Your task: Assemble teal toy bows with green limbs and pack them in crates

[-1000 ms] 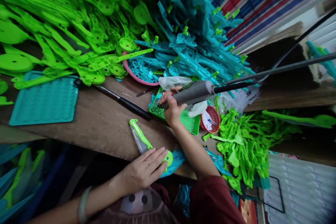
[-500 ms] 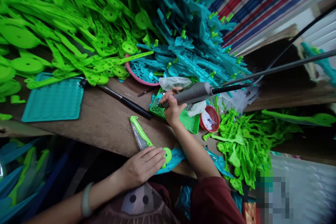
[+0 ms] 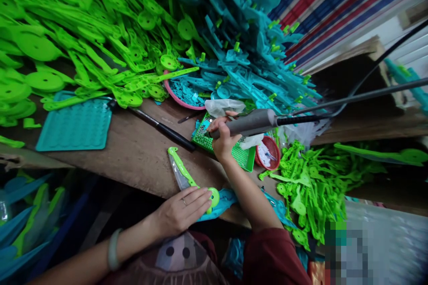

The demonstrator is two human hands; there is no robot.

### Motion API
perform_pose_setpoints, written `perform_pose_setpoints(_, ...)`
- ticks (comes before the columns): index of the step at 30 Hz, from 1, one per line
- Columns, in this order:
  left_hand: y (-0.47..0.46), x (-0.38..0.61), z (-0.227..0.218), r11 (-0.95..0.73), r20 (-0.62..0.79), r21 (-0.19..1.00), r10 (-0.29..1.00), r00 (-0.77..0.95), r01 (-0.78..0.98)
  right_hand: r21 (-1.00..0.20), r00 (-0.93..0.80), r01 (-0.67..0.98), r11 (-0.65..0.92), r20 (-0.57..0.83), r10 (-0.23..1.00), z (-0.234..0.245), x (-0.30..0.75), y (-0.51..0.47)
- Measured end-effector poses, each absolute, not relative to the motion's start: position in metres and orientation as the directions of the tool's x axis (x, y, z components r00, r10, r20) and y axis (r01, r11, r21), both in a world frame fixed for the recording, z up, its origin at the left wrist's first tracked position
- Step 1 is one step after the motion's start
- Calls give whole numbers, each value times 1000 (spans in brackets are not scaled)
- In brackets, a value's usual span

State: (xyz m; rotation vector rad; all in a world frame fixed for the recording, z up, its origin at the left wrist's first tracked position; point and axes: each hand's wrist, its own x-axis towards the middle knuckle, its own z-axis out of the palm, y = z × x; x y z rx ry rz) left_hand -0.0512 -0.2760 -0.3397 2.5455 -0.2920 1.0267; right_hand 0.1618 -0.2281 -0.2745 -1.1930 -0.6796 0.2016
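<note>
head view: green toy knife (image 3: pixel 182 170) flat at near edge of wooden bench (image 3: pixel 140 151), round end pinned under left hand (image 3: pixel 182 213), fingers flat and together. grey driver (image 3: pixel 254 122) gripped by right hand (image 3: pixel 223 141), fingers wrapped, tip over green tray (image 3: pixel 242 158). judged best: press knife firmly, steady driver tip. red basket (image 3: pixel 267 153) just beside tray.

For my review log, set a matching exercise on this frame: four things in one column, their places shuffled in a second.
Things:
1. grey-handled tool
2. green plastic piece
3. small red basket
4. teal tray

Places:
a. flat on the table, towards its left end
b. under the left hand
c. gripped in the right hand
d. just right of the green mesh tray

Pairs: 1-c, 2-b, 3-d, 4-a.
</note>
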Motion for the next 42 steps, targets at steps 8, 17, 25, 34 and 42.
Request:
perform_pose_setpoints(8,-277,-49,-343,-900,717,277,-39,696,-336,-922,790,196,334,350,503,-277,161,-228)
perform_pose_setpoints(17,-275,-50,-336,-899,710,287,-31,703,-330,-905,781,180,386,370,503,-280,161,-227)
perform_pose_setpoints(25,-277,-49,-345,-898,717,282,-37,696,-338,-885,783,161,436,384,490,-280,160,-226)
perform_pose_setpoints(34,-276,-49,-342,-904,719,266,-46,693,-335,-922,825,210,325,345,446,-281,159,-225)
perform_pose_setpoints(42,-273,-49,-337,-903,723,258,-54,689,-342,-874,789,187,449,406,461,-229,129,-254)
